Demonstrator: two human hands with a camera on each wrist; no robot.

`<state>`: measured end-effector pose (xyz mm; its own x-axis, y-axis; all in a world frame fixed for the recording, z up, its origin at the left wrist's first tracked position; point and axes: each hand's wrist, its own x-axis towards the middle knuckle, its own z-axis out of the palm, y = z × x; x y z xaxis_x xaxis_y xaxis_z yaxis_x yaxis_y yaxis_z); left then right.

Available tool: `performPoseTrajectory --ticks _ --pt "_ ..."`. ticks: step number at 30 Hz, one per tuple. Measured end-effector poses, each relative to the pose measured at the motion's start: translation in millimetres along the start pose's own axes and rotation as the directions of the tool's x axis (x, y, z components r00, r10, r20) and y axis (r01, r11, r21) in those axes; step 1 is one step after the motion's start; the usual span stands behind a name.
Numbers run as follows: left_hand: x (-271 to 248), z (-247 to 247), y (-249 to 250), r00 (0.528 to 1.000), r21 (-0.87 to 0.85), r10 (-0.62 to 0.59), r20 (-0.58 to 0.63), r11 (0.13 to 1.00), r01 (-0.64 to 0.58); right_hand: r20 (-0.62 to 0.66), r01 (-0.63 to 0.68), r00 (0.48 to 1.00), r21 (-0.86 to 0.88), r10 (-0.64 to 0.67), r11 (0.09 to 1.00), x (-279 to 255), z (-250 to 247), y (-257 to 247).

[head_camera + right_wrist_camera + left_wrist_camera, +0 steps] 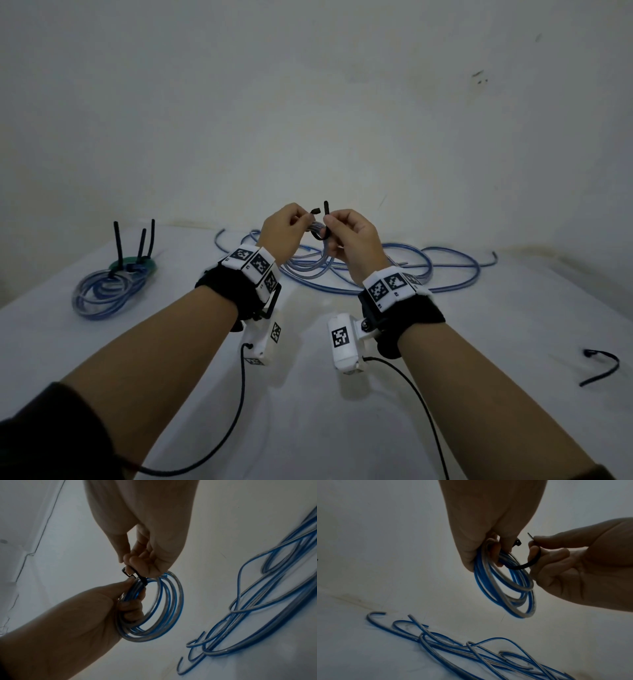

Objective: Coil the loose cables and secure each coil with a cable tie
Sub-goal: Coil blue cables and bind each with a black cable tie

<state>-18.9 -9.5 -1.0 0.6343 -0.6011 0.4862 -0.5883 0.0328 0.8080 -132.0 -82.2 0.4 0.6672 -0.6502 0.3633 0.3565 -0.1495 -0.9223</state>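
A small coil of blue and clear cable [310, 263] hangs in the air above the white table [308, 394]. My left hand [291, 222] grips the coil [505, 588] at its top, fingers curled through the loops. A black cable tie [323, 226] is looped round the coil's strands. The tie's head [518, 543] sticks out beside my left fingertips. My right hand [337, 229] pinches the tie's tail [536, 559] between thumb and fingers. In the right wrist view the right hand [137, 561] holds the tie [139, 578] just above the coil [163, 608].
Loose blue and clear cables [428, 267] sprawl across the table's far side behind my hands. At far left lie tied coils [102, 294] with black tie tails standing up, one of them green [133, 265]. A spare black tie [603, 366] lies at the right.
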Motion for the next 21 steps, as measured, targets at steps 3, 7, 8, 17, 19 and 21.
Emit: performPoseTrajectory --ticks 3,7,8,17,19,21 --pt "-1.8 -4.1 -2.8 0.999 -0.04 0.042 -0.029 0.998 -0.043 0.027 0.001 1.0 -0.012 -0.001 1.0 0.5 5.1 2.4" --pt "-3.2 -6.6 -3.1 0.994 -0.013 0.092 -0.066 0.996 -0.093 0.025 -0.025 0.999 0.0 0.025 1.0 1.7 10.6 4.1" --pt "-2.6 -7.4 -3.6 0.993 -0.013 0.097 -0.073 0.995 -0.098 0.026 -0.035 0.999 0.001 0.035 0.999 2.0 11.2 3.8" --pt "-2.2 -10.4 -3.2 0.993 0.015 0.107 -0.045 0.994 -0.106 0.045 -0.066 0.997 0.005 0.065 0.998 2.2 10.7 2.9" --pt "-2.7 -10.7 -1.9 0.994 0.021 0.107 -0.034 0.994 -0.107 0.049 -0.064 0.997 -0.004 0.064 0.998 2.3 10.2 2.5" --pt "-4.2 -10.3 -0.1 0.992 0.046 0.121 -0.018 0.992 -0.12 0.051 -0.065 0.997 -0.002 0.065 0.998 1.8 9.8 2.2"
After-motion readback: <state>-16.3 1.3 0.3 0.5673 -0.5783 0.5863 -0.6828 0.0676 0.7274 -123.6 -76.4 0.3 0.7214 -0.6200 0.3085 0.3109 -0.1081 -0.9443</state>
